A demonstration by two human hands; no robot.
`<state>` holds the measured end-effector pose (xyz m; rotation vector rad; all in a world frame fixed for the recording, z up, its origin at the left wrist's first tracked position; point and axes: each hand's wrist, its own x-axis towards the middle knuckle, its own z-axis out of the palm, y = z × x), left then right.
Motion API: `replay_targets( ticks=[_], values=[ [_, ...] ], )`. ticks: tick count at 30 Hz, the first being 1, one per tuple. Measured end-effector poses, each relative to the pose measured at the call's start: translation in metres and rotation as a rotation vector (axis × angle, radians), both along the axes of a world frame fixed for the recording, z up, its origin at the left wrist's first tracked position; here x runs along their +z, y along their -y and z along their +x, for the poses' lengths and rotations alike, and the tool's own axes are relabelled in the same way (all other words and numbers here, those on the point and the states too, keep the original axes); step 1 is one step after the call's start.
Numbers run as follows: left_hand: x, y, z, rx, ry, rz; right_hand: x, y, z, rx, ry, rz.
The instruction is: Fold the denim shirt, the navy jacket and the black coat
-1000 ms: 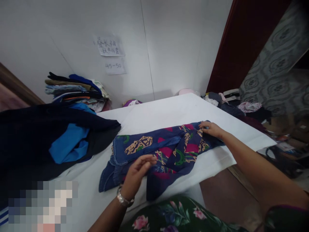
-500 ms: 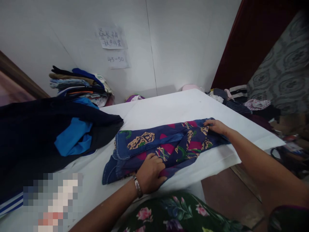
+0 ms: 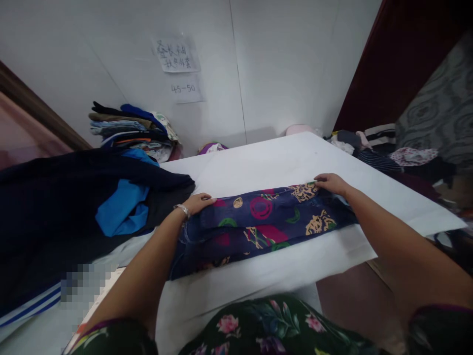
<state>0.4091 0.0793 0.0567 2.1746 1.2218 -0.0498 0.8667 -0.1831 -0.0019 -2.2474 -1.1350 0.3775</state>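
A dark blue jacket (image 3: 264, 222) with denim trim and magenta, green and tan patterns lies folded into a long strip on the white-covered table (image 3: 269, 167). At its far left corner, my left hand (image 3: 199, 202) pinches the edge between thumb and fingers; a metal bracelet circles that wrist. My right hand (image 3: 331, 184) grips the far right corner in the same way. Between the two hands the far edge runs nearly straight. The layers beneath the top panel are mostly hidden.
Dark clothes (image 3: 66, 197) with a bright blue piece (image 3: 123, 209) are heaped on the left. Behind them rises a folded clothes stack (image 3: 131, 130). Paper notes (image 3: 179, 54) hang on the wall. More clothes (image 3: 384, 153) lie beyond the table's right edge.
My left hand has moved from the jacket's near middle to its far left corner. The denim strip on top has gone from view, and a smooth patterned panel now covers it.
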Motion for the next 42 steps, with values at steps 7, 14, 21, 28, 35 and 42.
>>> replay_targets(
  ticks=[7, 14, 21, 28, 35, 42],
  values=[
    [-0.025, 0.003, -0.012, 0.162, 0.199, -0.008, -0.019, -0.003, 0.008, 0.045, 0.188, -0.012],
    [-0.061, 0.009, -0.005, 0.1, 0.194, 0.413, -0.032, -0.012, 0.0, 0.023, 0.339, -0.148],
    [-0.057, 0.017, -0.003, 0.081, 0.109, 0.586, -0.02, -0.013, -0.013, 0.029, 0.489, -0.119],
    [-0.06, 0.07, 0.001, -0.384, 0.019, 0.705, -0.025, -0.012, -0.076, 0.263, 0.453, -0.012],
    [-0.088, 0.068, -0.001, -0.419, -0.122, 0.59, -0.047, -0.009, -0.076, 0.214, 0.375, -0.211],
    [-0.069, 0.068, -0.012, -0.358, -0.004, 0.546, -0.022, 0.025, -0.059, 0.079, 0.348, 0.127]
  ],
)
